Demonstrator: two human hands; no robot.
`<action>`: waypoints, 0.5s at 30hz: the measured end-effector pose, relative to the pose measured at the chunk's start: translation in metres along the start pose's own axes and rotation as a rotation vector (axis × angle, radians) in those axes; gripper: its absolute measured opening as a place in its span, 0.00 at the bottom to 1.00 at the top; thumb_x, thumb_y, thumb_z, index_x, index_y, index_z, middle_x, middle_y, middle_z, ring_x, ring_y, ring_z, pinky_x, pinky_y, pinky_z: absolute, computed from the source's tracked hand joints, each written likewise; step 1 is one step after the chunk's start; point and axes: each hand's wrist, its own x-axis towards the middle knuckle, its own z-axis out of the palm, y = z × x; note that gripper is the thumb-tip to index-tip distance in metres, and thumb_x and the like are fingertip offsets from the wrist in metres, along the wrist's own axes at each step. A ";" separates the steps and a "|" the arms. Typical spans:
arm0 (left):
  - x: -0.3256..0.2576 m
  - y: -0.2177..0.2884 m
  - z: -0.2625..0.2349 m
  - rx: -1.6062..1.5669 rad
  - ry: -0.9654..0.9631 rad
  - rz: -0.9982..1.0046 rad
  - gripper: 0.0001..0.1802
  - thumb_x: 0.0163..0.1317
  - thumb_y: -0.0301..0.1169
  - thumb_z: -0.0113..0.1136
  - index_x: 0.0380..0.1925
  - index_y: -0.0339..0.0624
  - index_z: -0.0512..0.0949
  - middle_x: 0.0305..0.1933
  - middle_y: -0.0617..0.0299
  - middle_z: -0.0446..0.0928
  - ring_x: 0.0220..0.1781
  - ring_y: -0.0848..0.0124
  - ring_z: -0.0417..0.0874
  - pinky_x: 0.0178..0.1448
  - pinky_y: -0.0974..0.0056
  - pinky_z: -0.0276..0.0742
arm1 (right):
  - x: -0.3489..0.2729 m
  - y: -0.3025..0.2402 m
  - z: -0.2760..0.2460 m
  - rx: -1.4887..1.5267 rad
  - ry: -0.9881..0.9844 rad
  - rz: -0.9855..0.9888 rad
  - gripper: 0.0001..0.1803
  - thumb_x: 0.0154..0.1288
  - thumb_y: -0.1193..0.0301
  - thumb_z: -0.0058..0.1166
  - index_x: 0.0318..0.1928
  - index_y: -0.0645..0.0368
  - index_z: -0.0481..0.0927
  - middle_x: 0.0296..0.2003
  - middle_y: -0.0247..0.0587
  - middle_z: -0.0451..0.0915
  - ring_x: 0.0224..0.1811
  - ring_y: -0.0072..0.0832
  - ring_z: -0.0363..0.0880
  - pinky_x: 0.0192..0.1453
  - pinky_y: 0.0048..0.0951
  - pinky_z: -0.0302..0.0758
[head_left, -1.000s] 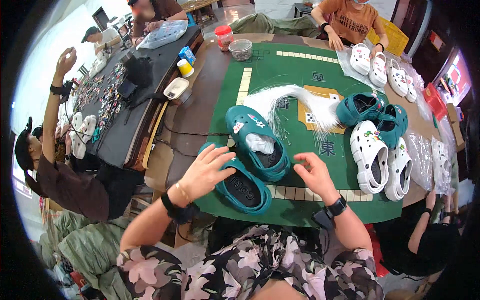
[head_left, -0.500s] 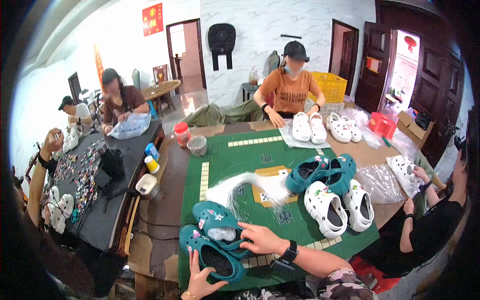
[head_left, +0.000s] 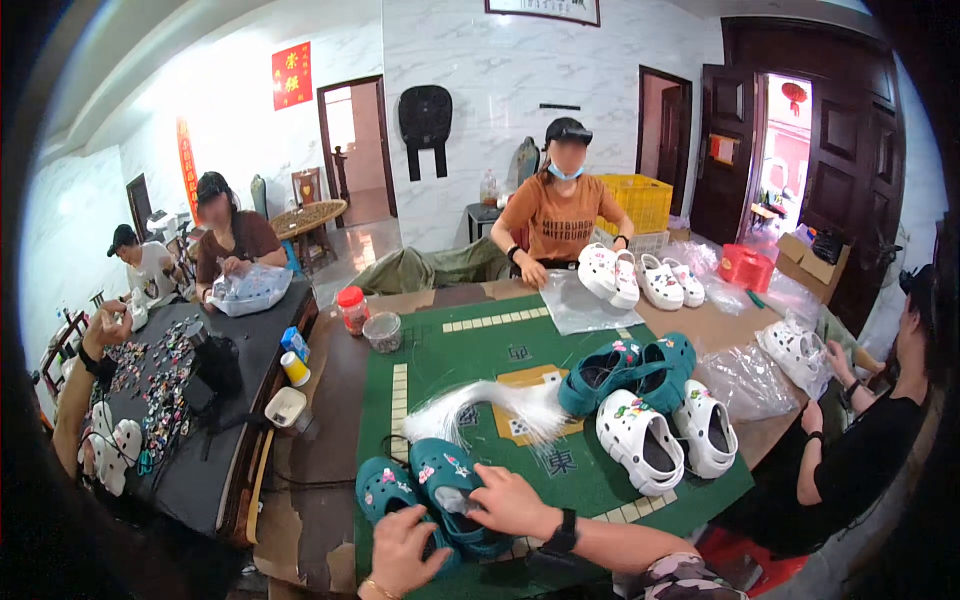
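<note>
Two teal clogs with small charms on their toes stand side by side at the near edge of the green mat (head_left: pixel 420 375). My left hand (head_left: pixel 405 552) is bent over the heel end of the left clog (head_left: pixel 382 490), its fingers curled at the opening. My right hand (head_left: pixel 512 502) grips the side of the right clog (head_left: pixel 445 468) at its rim. A pale, crumpled wad (head_left: pixel 455 498) shows inside that clog. Beyond them lies a bundle of thin white strands (head_left: pixel 470 405).
Another teal pair (head_left: pixel 625 375) and a white pair (head_left: pixel 640 445) stand at right. Across the table, a person (head_left: pixel 565 210) handles white clogs (head_left: pixel 610 275) over a plastic bag. Another person (head_left: pixel 850 440) works at right. The dark table (head_left: pixel 225 440) at left holds scattered charms.
The left teal clog has turned and come level beside the right one, toes pointing away. My left hand has shifted up over its heel. The person opposite has tilted up the white clogs.
</note>
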 end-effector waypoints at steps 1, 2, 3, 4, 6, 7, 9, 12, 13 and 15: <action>0.000 0.017 0.001 0.002 -0.054 0.002 0.26 0.47 0.42 0.71 0.43 0.41 0.76 0.57 0.53 0.71 0.58 0.52 0.71 0.61 0.48 0.65 | 0.005 -0.011 0.002 -0.100 0.001 -0.027 0.19 0.54 0.57 0.62 0.35 0.61 0.82 0.60 0.65 0.67 0.60 0.52 0.69 0.56 0.46 0.71; -0.002 0.030 0.004 0.005 -0.110 0.002 0.29 0.49 0.37 0.70 0.50 0.37 0.74 0.60 0.50 0.69 0.60 0.49 0.70 0.61 0.47 0.65 | 0.010 -0.019 0.007 -0.197 0.002 -0.053 0.19 0.53 0.57 0.63 0.33 0.61 0.82 0.59 0.66 0.67 0.59 0.52 0.70 0.56 0.45 0.71; 0.001 0.037 0.011 -0.001 -0.118 -0.031 0.30 0.49 0.38 0.70 0.51 0.38 0.73 0.59 0.50 0.70 0.59 0.50 0.70 0.61 0.48 0.64 | 0.013 -0.022 0.016 -0.268 0.032 -0.051 0.17 0.51 0.60 0.61 0.31 0.63 0.81 0.58 0.68 0.68 0.59 0.51 0.70 0.55 0.45 0.71; 0.001 0.040 0.019 -0.009 -0.130 -0.066 0.31 0.49 0.39 0.70 0.52 0.39 0.72 0.58 0.50 0.70 0.59 0.51 0.70 0.62 0.49 0.64 | 0.015 -0.020 0.025 -0.271 0.036 -0.054 0.17 0.51 0.60 0.61 0.31 0.63 0.81 0.58 0.68 0.68 0.59 0.51 0.70 0.55 0.45 0.71; -0.004 0.038 0.032 0.058 -0.170 -0.104 0.33 0.49 0.39 0.69 0.54 0.39 0.71 0.59 0.50 0.70 0.59 0.51 0.70 0.61 0.50 0.64 | 0.017 -0.019 0.035 -0.365 0.081 -0.089 0.14 0.49 0.65 0.57 0.30 0.64 0.80 0.57 0.67 0.69 0.59 0.50 0.70 0.55 0.44 0.71; -0.004 0.040 0.032 0.091 -0.121 -0.091 0.28 0.50 0.39 0.68 0.50 0.38 0.73 0.54 0.52 0.73 0.57 0.53 0.72 0.61 0.51 0.66 | 0.016 -0.020 0.035 -0.333 0.119 -0.091 0.11 0.48 0.68 0.54 0.27 0.64 0.80 0.56 0.64 0.71 0.58 0.48 0.71 0.53 0.43 0.72; -0.006 0.028 0.043 0.163 -0.058 -0.040 0.25 0.45 0.49 0.71 0.37 0.43 0.79 0.50 0.57 0.75 0.52 0.57 0.75 0.57 0.53 0.69 | 0.019 -0.015 0.031 -0.293 0.118 -0.087 0.10 0.48 0.68 0.55 0.26 0.64 0.80 0.56 0.63 0.72 0.57 0.47 0.71 0.53 0.42 0.72; -0.007 0.023 0.047 0.111 -0.146 -0.054 0.25 0.47 0.47 0.71 0.37 0.40 0.79 0.53 0.50 0.72 0.56 0.53 0.73 0.57 0.51 0.69 | 0.017 -0.012 0.027 -0.028 0.194 -0.092 0.09 0.47 0.71 0.55 0.24 0.66 0.80 0.55 0.61 0.73 0.55 0.49 0.72 0.55 0.42 0.72; -0.003 0.024 0.045 0.138 -0.107 -0.015 0.24 0.47 0.47 0.70 0.37 0.39 0.79 0.49 0.51 0.73 0.50 0.54 0.75 0.52 0.54 0.72 | 0.016 -0.012 0.022 0.051 0.215 -0.116 0.09 0.48 0.71 0.55 0.23 0.67 0.80 0.54 0.62 0.73 0.53 0.50 0.72 0.55 0.42 0.72; 0.002 0.026 0.045 0.137 -0.140 -0.050 0.24 0.46 0.47 0.70 0.36 0.39 0.79 0.47 0.53 0.73 0.49 0.55 0.75 0.51 0.55 0.73 | 0.011 -0.014 0.002 0.184 0.184 -0.139 0.09 0.49 0.72 0.53 0.23 0.67 0.79 0.53 0.61 0.75 0.50 0.51 0.74 0.55 0.42 0.72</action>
